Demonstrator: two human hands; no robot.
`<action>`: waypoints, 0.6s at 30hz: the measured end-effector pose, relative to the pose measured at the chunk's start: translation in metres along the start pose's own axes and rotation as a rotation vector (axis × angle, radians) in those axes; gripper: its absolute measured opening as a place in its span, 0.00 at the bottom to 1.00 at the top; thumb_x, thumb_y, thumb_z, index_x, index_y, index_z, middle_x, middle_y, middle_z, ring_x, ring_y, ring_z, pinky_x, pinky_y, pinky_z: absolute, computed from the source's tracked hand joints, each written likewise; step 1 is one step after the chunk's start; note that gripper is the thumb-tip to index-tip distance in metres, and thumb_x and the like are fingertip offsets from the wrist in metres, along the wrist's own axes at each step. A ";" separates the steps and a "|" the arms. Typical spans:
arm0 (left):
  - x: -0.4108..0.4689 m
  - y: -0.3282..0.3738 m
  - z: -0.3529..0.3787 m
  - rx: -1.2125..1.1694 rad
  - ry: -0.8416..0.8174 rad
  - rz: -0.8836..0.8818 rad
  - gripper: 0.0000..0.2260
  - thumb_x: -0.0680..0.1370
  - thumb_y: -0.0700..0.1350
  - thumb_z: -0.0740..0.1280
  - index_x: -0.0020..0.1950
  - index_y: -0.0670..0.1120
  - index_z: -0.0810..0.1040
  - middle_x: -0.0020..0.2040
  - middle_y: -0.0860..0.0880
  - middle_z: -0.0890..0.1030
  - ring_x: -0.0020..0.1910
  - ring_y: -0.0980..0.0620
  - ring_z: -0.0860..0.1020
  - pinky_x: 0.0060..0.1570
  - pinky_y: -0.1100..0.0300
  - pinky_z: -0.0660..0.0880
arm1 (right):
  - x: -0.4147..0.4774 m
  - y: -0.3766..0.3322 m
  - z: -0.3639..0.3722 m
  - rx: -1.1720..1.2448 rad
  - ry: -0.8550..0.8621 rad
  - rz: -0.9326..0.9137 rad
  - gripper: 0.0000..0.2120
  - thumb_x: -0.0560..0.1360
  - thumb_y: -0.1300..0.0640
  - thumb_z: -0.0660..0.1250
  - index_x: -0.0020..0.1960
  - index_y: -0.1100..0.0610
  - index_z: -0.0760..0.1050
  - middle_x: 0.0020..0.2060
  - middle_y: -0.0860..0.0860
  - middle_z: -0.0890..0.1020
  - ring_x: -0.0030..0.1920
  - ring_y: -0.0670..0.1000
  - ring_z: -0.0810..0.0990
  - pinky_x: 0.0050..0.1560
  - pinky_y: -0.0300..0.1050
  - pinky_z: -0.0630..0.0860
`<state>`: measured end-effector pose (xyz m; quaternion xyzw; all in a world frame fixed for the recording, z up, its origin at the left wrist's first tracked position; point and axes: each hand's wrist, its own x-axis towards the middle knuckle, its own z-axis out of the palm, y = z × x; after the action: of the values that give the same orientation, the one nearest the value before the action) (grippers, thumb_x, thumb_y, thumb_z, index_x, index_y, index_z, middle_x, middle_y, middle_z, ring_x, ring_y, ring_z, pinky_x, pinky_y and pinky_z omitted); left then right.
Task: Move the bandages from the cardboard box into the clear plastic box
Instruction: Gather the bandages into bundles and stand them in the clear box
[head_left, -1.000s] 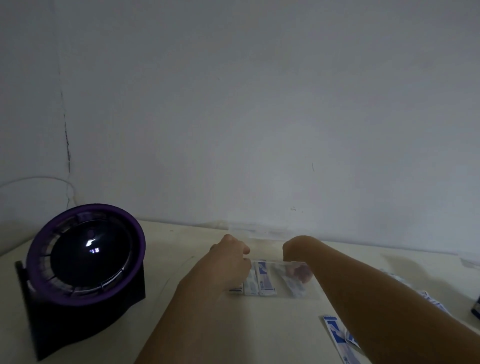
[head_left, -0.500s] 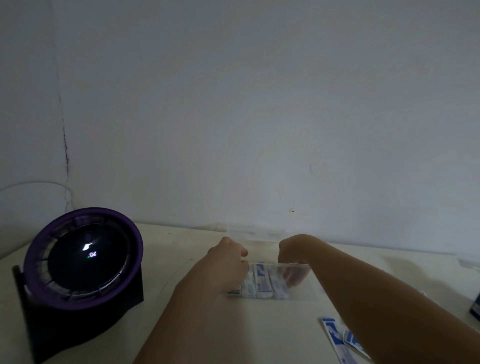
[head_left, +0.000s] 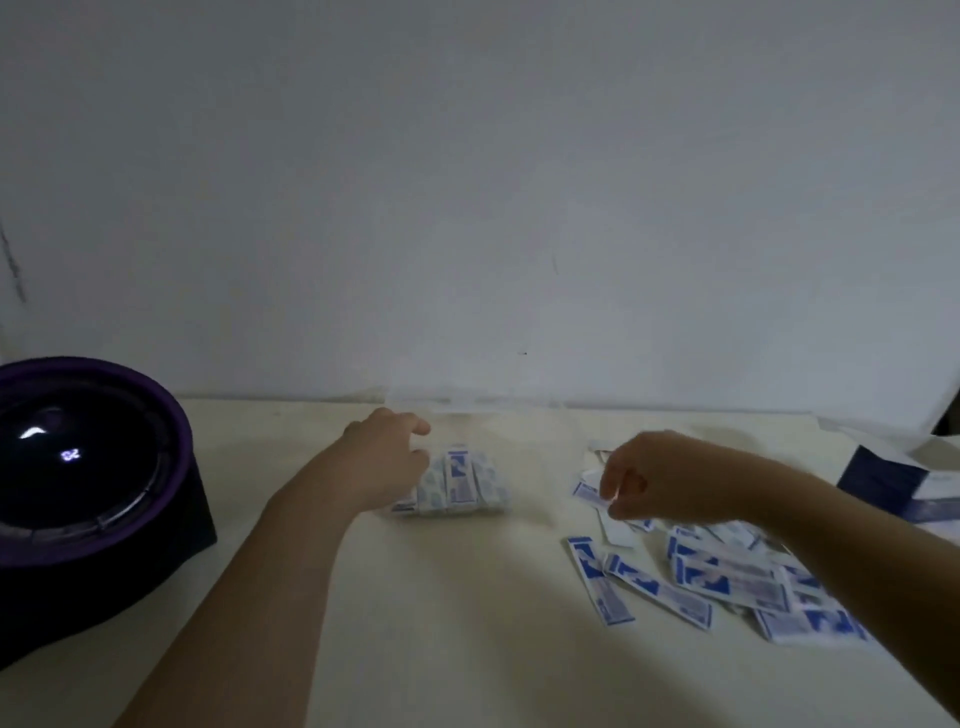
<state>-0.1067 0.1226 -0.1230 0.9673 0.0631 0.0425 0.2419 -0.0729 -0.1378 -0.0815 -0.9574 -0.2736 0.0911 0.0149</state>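
Looking down over both forearms, we see a smooth, matt cream surface (head_left: 467, 597) that meets a plain white wall (head_left: 467, 182) at 12 o'clock. Near the middle, just short of that edge, sits a small rectangular clear plastic box (head_left: 501, 499), its walls so transparent that they show only as faint glints. Inside it, flat paper-wrapped bandages (head_left: 458, 475) stand on end in a tight row. Their white wrappers are printed with blue panels and pale dots.

Our left hand (head_left: 387, 462) lies at the box's 9 o'clock end, its fingers (head_left: 418, 460) curled round that end and gripping it, the thumb lifted above. Our right hand (head_left: 670, 478) hovers at 3 o'clock from the box, well apart from it, knuckles up. Its fingers (head_left: 610, 488) bend down over a blue-and-white wrapper (head_left: 588, 491), but blur means we cannot tell whether they pinch it or merely touch it.

Toward 4 o'clock, a loose heap (head_left: 727, 577) of the same long, thin strips sprawls flat on the surface, overlapping at many angles. At 3 o'clock, by the frame's edge, stands a dark blue and white cardboard box (head_left: 878, 480) with pale flaps open; we cannot make out what it holds. At 9 o'clock, a round black device (head_left: 88, 467) with a glossy domed face and a thick purple rim rests on a dark base.
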 end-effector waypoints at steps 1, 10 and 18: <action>-0.001 0.003 0.001 0.027 0.004 0.001 0.18 0.80 0.48 0.59 0.70 0.50 0.67 0.71 0.47 0.66 0.67 0.46 0.68 0.67 0.53 0.65 | -0.007 0.008 0.011 -0.050 -0.086 0.032 0.15 0.75 0.51 0.67 0.60 0.52 0.76 0.47 0.42 0.79 0.43 0.39 0.75 0.56 0.35 0.73; -0.028 0.054 0.007 0.336 0.361 0.107 0.19 0.79 0.52 0.60 0.70 0.52 0.67 0.68 0.50 0.68 0.67 0.47 0.65 0.65 0.52 0.65 | -0.011 0.030 0.046 -0.023 -0.191 0.115 0.21 0.72 0.50 0.71 0.61 0.57 0.75 0.56 0.52 0.78 0.49 0.50 0.76 0.49 0.41 0.70; -0.048 0.102 0.094 0.148 -0.013 0.353 0.19 0.80 0.52 0.58 0.70 0.55 0.65 0.64 0.56 0.70 0.58 0.55 0.73 0.56 0.59 0.71 | -0.017 0.052 0.048 0.235 -0.150 0.106 0.15 0.73 0.51 0.69 0.29 0.52 0.71 0.26 0.46 0.71 0.28 0.46 0.68 0.32 0.38 0.64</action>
<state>-0.1336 -0.0174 -0.1601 0.9788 -0.1061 0.0731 0.1593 -0.0688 -0.1926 -0.1297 -0.9527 -0.2104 0.1944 0.1014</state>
